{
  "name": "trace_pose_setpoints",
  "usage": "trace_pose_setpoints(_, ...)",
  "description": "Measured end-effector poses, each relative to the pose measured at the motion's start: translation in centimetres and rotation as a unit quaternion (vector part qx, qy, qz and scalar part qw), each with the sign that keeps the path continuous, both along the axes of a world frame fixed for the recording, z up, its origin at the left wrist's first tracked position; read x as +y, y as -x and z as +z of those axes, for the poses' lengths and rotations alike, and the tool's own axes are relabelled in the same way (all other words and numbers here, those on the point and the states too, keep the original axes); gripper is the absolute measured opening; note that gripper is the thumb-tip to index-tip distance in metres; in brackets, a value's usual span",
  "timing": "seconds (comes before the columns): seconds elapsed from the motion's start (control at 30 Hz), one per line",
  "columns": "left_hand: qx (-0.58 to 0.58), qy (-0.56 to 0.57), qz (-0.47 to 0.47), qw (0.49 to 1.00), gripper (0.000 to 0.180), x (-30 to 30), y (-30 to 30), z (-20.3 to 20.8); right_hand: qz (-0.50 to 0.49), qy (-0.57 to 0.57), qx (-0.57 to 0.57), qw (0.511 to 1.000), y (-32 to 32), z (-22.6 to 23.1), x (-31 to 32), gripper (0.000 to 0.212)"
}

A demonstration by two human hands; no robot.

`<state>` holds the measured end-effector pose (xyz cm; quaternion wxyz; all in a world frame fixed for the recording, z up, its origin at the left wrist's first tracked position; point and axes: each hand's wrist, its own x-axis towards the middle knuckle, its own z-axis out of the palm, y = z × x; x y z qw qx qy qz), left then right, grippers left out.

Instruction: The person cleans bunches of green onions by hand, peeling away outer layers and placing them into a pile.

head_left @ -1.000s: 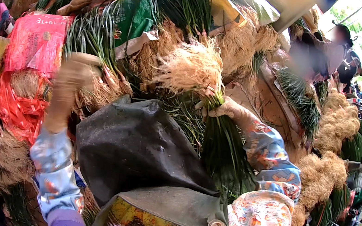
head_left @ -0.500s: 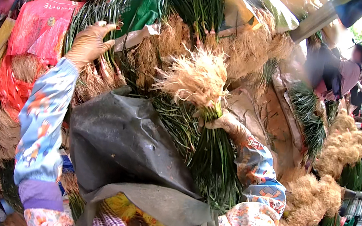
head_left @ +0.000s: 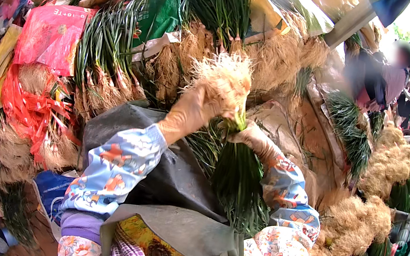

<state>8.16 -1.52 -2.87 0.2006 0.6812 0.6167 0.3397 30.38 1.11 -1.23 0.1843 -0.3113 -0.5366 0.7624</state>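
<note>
A bundle of green onions (head_left: 242,181) hangs in front of me, its pale bushy roots (head_left: 234,76) upward and its dark green leaves down. My right hand (head_left: 255,140) is closed round the stems just below the roots. From the left, my left hand (head_left: 194,113) cups the root end; it is slightly blurred, and its far fingers are partly hidden by the roots. Under the bundle lie more loose green leaves (head_left: 205,144) beside a dark sheet (head_left: 156,168) across my front.
More green onions (head_left: 106,44) rest on the pile ahead, beside a green sack (head_left: 158,17). Red plastic bags (head_left: 51,36) lie at left, near a blue bag (head_left: 52,192). Rooted bunches (head_left: 360,225) line the right side. Other people (head_left: 395,77) are at the far right and far left.
My left hand, open over the onions at the left before, has come right and down to the bundle's roots. My right hand still grips the stems in nearly the same place.
</note>
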Motion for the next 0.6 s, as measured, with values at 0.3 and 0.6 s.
trace_pose_setpoints(0.3, -0.200, -0.180, 0.043, 0.962, 0.026, -0.9, 3.4, 17.6, -0.072, -0.463, -0.435, 0.769, -1.4, 4.6, -0.9, 0.026)
trace_pose_setpoints(0.6, 0.437, 0.131, 0.111, 0.883, 0.054, -1.2, 18.6, 10.2, -0.099, -0.580, -0.502, 0.633, 0.5, 6.8, -1.7, 0.028)
